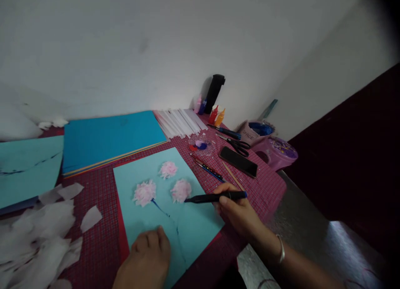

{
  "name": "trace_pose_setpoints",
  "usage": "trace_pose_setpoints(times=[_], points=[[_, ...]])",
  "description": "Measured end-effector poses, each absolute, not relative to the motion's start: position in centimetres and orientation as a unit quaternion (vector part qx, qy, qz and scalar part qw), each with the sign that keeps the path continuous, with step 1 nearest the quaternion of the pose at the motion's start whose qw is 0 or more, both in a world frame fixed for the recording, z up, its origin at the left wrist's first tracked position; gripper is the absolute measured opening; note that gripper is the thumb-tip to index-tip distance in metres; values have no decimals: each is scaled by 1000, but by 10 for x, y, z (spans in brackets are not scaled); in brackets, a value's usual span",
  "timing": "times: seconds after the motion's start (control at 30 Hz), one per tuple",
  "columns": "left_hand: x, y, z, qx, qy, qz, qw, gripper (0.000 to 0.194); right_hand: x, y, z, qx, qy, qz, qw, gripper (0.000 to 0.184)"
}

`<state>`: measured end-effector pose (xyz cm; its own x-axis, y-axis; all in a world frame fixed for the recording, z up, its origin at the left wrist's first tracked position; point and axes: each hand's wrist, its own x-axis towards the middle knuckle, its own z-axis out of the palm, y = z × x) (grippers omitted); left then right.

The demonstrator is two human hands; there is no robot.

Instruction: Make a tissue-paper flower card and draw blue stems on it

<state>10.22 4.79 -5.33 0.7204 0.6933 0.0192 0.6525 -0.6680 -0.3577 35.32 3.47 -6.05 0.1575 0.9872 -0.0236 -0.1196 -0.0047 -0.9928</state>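
A black marker (215,197) with a blue end is held in my right hand (233,205), its fingers closed round the barrel. The tip rests at the lower edge of a pale pink tissue flower (181,190) on a light blue sheet (200,222). Two more fluffy flowers sit there, one at the left (145,193) and one at the top (168,169). A dark blue stem line (161,209) runs down from the left flower. My left hand (146,255) lies on the sheet's lower left part, fingers together and resting on the paper.
Cut white tissue pieces (40,235) are heaped at left, near another light blue sheet (31,164). Behind lie blue sheets (112,137) and white strips (181,122). Right of them are paint bottles (213,115), scissors (239,146), a phone (238,161) and brushes (208,168).
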Motion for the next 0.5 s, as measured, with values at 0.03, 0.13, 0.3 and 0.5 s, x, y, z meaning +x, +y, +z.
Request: trace_pose_setpoints(times=[0.03, 0.13, 0.3, 0.5], points=[[101, 49, -55, -914, -363, 58, 170, 48, 355, 39, -60, -498, -402, 501, 582, 24], [99, 51, -60, -920, -351, 58, 166, 45, 356, 53, -54, -478, -386, 504, 607, 26], [101, 48, -56, -900, -389, 73, 182, 48, 344, 79, -39, -486, -414, 499, 586, 25], [94, 26, -54, -926, -348, 121, 77, 48, 315, 106, -21, -442, -480, 561, 510, 21]])
